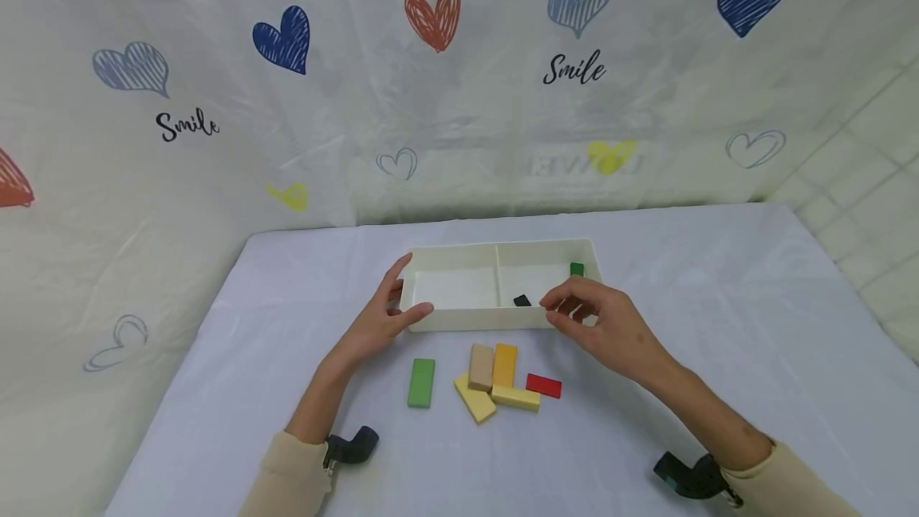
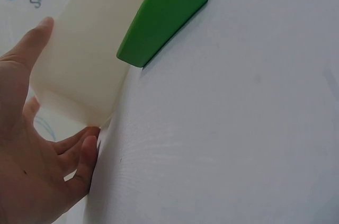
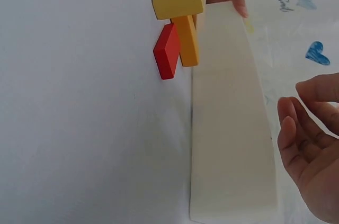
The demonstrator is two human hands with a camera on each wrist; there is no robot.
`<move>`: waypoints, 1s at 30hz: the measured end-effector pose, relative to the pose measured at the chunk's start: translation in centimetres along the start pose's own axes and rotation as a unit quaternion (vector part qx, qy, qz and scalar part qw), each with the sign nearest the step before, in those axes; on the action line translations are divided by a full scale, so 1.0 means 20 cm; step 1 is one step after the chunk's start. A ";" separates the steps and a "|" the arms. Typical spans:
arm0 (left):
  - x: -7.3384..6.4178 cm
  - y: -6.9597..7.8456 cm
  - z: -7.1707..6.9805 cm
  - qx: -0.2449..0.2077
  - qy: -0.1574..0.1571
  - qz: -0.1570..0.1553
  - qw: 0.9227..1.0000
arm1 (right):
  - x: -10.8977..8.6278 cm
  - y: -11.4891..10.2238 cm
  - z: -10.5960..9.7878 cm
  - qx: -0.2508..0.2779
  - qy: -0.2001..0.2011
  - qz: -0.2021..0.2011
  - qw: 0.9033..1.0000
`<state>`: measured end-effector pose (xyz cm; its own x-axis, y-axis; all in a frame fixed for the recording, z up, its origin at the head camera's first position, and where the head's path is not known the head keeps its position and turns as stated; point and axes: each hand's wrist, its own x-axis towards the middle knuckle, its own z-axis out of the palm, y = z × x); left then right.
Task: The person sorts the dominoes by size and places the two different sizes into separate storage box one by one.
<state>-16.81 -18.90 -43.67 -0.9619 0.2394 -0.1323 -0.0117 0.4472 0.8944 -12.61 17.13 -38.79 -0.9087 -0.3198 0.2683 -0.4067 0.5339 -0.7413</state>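
A white two-compartment tray (image 1: 459, 319) stands on the table. My left hand (image 1: 384, 309) holds its left end, with the thumb at the front rim and the fingers round the end wall. My right hand (image 1: 603, 321) hovers at the front right rim, its fingers loosely bent; in the right wrist view the thumb and fingers are apart with nothing between them. Inside the right compartment lie a small black block (image 1: 522, 301) and a dark green block (image 1: 577, 270), the latter partly hidden by the right hand.
In front of the tray lie a green block (image 1: 421, 383), a tan block (image 1: 480, 366), an orange block (image 1: 505, 365), a red block (image 1: 543, 385) and two yellow blocks, one slanted (image 1: 474, 400), one crosswise (image 1: 515, 398). A heart-printed curtain (image 1: 459, 102) hangs behind the table.
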 end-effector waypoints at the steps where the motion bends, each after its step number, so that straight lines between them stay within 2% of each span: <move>1: 0.00 0.00 0.00 0.001 -0.001 0.001 1.000 | 0.00 0.00 0.00 -0.001 -0.002 0.001 1.000; 10: 0.00 -0.01 0.00 0.002 -0.001 0.001 1.000 | -0.02 0.00 0.00 0.007 -0.044 0.010 0.999; 22: 0.00 0.00 -0.01 -0.004 -0.005 0.004 1.000 | -0.03 0.02 0.01 -0.013 -0.105 0.028 0.994; 30: 0.00 0.00 -0.01 -0.003 -0.006 0.004 1.000 | -0.04 0.03 0.00 0.003 -0.145 0.026 0.989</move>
<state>-16.76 -19.00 -43.56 -0.9585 0.2534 -0.1303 -0.0056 0.4405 0.8977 -12.23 17.66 -39.56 -0.8629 -0.5034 0.0438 -0.3597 0.5511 -0.7529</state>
